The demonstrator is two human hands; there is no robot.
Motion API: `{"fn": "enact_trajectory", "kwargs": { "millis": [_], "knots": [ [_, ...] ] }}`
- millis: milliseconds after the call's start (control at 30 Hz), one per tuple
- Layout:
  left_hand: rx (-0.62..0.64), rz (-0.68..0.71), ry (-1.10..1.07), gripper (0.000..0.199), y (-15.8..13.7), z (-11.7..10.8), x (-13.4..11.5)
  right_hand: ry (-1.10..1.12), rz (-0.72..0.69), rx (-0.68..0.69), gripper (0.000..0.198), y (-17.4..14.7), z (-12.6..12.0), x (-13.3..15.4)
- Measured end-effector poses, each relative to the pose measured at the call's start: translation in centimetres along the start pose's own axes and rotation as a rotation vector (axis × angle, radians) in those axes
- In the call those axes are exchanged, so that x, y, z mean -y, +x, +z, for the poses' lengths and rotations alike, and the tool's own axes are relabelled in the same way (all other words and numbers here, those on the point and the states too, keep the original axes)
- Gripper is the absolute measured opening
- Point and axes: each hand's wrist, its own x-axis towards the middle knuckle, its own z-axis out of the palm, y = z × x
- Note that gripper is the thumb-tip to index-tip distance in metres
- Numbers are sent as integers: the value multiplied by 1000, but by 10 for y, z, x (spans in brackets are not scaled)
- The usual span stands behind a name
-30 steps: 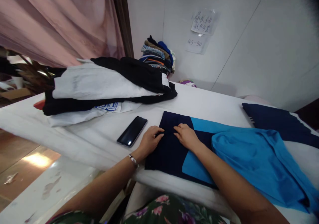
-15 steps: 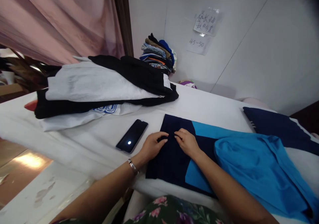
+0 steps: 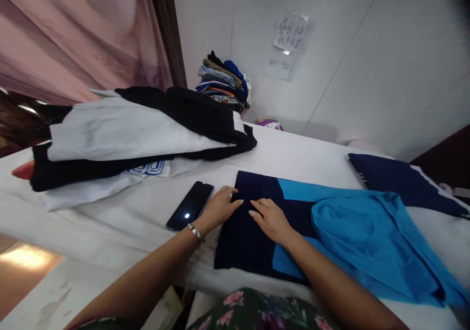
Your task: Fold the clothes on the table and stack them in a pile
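A navy and bright-blue garment lies spread on the white-covered table in front of me, its navy end to the left. Its blue part is bunched and rumpled on the right. My left hand rests at the left edge of the navy part, thumb and fingers apart. On the navy fabric just to the right, my right hand lies with its fingers stretched out. Neither hand grips anything. A dark phone lies beside my left hand, partly covered by it.
Black and white garments are heaped on the left of the table. A folded clothes stack stands at the back by the wall. A navy garment lies far right. Handwritten signs hang on the wall.
My hands have parted slightly; the right fingers have flattened out from a closer pinch on the fabric. The view has shifted, and my left hand now appears closer to the phone.
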Motion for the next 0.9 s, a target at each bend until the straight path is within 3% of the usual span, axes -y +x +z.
{"fn": "enact_trajectory", "kwargs": {
  "millis": [133, 367, 533, 667, 900],
  "knots": [
    [7, -77, 48, 48, 34, -3, -5, -64, -7, 9, 46, -10, 4, 7],
    [43, -282, 22, 77, 88, 13, -23, -122, 8, -10, 44, -13, 5, 15],
    [87, -285, 55, 55, 103, 19, -25, -113, 16, -32, 44, -15, 5, 16],
    [-12, -247, 114, 38, 102, 21, -21, -110, 7, -38, 43, -16, 6, 16],
    [-108, -264, 140, 34, 106, 19, -10, -89, 5, -48, 43, -16, 10, 14]
  ]
}}
